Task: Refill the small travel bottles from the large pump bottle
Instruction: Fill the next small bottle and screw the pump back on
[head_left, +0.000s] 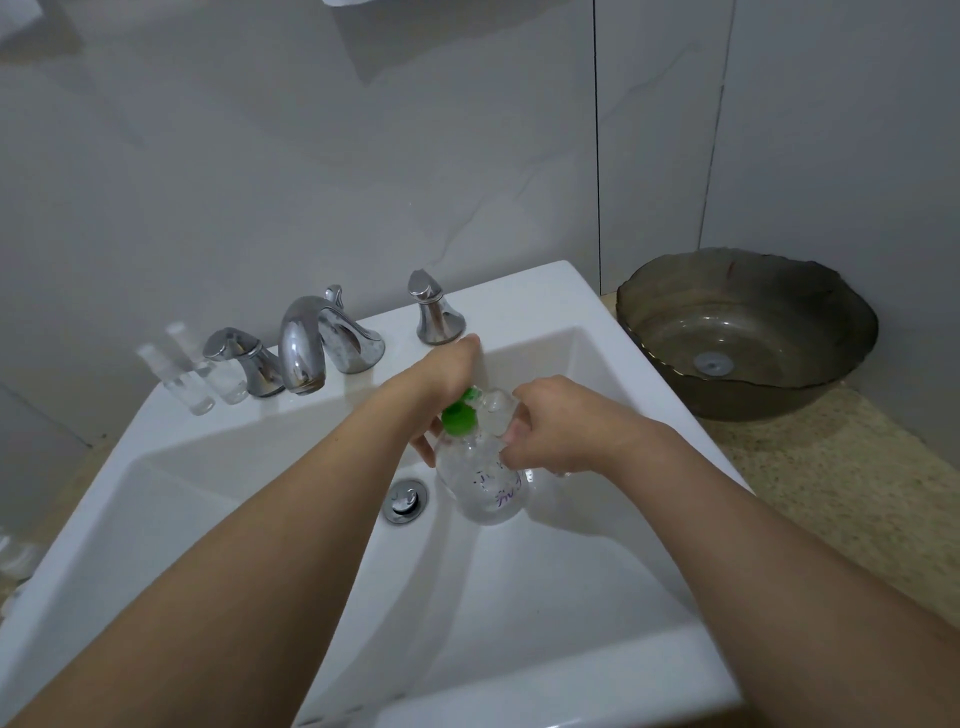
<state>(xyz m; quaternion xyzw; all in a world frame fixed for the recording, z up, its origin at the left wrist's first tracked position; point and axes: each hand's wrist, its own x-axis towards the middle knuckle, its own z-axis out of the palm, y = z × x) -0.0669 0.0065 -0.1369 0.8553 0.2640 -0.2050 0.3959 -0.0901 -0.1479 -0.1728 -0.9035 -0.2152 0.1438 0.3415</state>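
A: Large pump bottle (485, 486), clear plastic with purple handwriting on its side and a green pump head (460, 414), is held over the basin of a white square sink (519, 670), just right of the chrome drain plug (405, 501). It tilts, base toward the camera.

B: And the setting, biggest things first?

A: Grey tiled wall (363, 156) behind. The sink fills the middle of the view. To its right, a dark glass vessel basin (748, 332) sits on a speckled beige counter (852, 493). On the sink's back ledge stand a curved chrome faucet (306, 343) and two chrome handles, one on the left (241, 358) and one on the right (434, 312).

B: The hands?

A: Both are at the bottle's top, close together. The left hand (441, 379) comes in over the green pump head, fingers reaching down behind the bottle's neck. The right hand (550, 426) curls its fingers against the bottle's shoulder. A small clear piece between the hands is too blurred to identify.

B: The travel bottles?

A: Two small travel bottles (208, 374), clear with white caps, stand upright side by side on the ledge's left end, just beside the left handle, well apart from the pump bottle.
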